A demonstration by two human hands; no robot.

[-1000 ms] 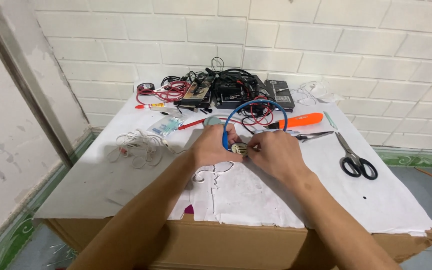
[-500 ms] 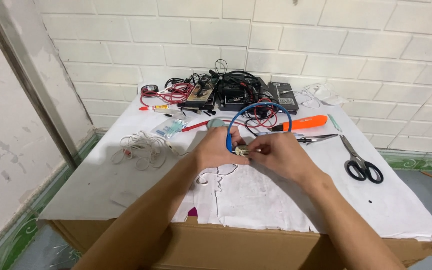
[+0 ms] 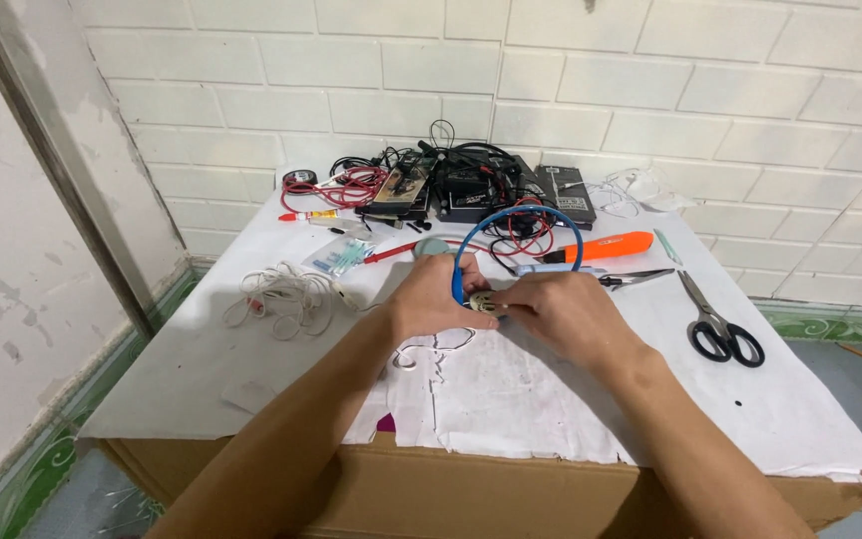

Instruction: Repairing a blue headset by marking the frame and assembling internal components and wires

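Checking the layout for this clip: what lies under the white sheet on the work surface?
Under the white sheet a brown cardboard box shows along the front edge, with a bit of pink peeking out. The sheet hides the rest of the box top.

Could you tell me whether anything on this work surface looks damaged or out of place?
Yes: the white paper cover is torn and ragged along its front edge, worst at the near right corner, baring the cardboard box beneath. Both hands, left hand and right hand, pinch a small part joined to a looped blue cable.
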